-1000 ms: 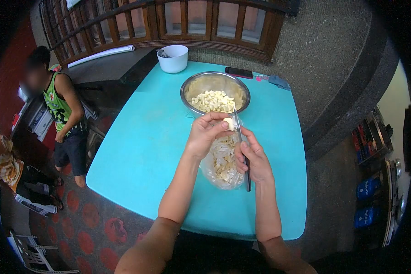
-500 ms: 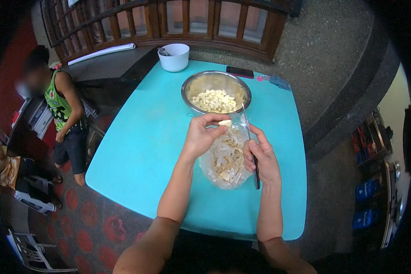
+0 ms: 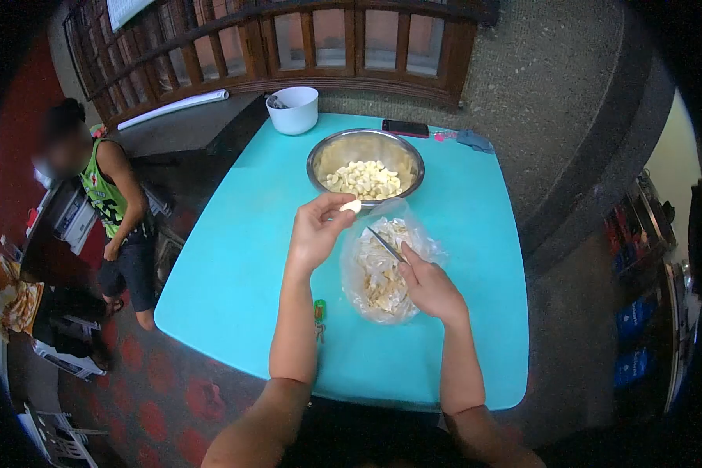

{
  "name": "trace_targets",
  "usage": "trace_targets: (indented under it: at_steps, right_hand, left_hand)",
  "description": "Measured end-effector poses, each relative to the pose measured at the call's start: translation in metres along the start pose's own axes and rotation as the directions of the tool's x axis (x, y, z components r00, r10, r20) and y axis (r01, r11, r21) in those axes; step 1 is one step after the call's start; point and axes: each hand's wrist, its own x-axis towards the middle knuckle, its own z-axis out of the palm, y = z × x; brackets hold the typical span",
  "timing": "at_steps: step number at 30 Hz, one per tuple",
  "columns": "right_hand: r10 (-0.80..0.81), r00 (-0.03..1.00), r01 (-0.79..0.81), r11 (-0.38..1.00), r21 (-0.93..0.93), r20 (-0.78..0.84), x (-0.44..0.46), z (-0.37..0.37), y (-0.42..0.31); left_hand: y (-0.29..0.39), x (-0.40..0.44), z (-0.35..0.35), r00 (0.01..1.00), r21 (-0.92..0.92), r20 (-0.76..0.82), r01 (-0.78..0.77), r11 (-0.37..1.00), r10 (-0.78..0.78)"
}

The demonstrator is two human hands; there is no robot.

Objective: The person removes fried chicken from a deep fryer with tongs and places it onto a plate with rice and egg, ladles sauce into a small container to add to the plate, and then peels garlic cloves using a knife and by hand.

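My left hand pinches a peeled garlic clove between thumb and fingertips, just in front of the steel bowl. Inside that bowl lies a heap of pale peeled cloves. A small knife is gripped in my right hand, its blade pointing up and left. Below the blade, a clear plastic bag spreads on the table, holding papery garlic skins.
On the turquoise table are a white bowl, a phone, a dark cloth and keys with a green tag. A person in a green top stands left, beyond the table edge.
My left hand has moved left with the clove, away from the knife. My right hand has lowered and tilted the blade leftward over the bag. The keys have come into view.
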Motion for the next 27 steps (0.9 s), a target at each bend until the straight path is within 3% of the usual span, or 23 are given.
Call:
trace_targets:
  at_steps: [6, 9, 11, 14, 18, 22, 26, 27]
  right_hand:
    - [0.048, 0.998, -0.047, 0.999, -0.027, 0.031, -0.013, -0.025, -0.015]
    - [-0.063, 0.996, 0.063, 0.998, 0.005, -0.057, -0.013, -0.023, -0.006]
    - [-0.089, 0.993, 0.09, 0.996, -0.003, -0.071, -0.011, -0.019, 0.001]
    - [-0.091, 0.99, 0.092, 0.996, 0.007, -0.112, -0.01, -0.02, 0.004]
    - [-0.069, 0.992, 0.073, 0.997, 0.038, -0.102, -0.012, -0.026, 0.004]
    - [-0.061, 0.991, 0.065, 0.997, 0.029, -0.119, -0.009, -0.022, 0.007]
    - [-0.13, 0.982, 0.133, 0.991, 0.017, -0.135, -0.005, -0.018, 0.019]
    - [-0.179, 0.974, 0.18, 0.984, -0.005, -0.141, -0.004, -0.019, 0.019]
  left_hand:
    - [-0.008, 0.007, -0.008, 0.99, 0.34, 0.112, -0.121, 0.933, 0.087]
    - [0.001, 0.038, 0.002, 0.969, 0.588, 0.116, -0.244, 0.771, 0.217]
    - [0.002, 0.058, 0.012, 0.929, 0.541, 0.017, -0.319, 0.778, 0.369]
    - [0.032, 0.049, 0.02, 0.931, 0.498, 0.046, -0.335, 0.8, 0.361]
    - [0.023, 0.02, 0.02, 0.965, 0.584, 0.124, -0.26, 0.769, 0.232]
    - [-0.003, 0.003, 0.029, 0.96, 0.605, 0.28, -0.19, 0.773, 0.017]
    - [-0.037, -0.004, 0.052, 0.809, 0.567, 0.586, -0.381, 0.731, -0.033]
    - [-0.085, 0.005, 0.059, 0.791, 0.524, 0.608, -0.465, 0.713, 0.069]
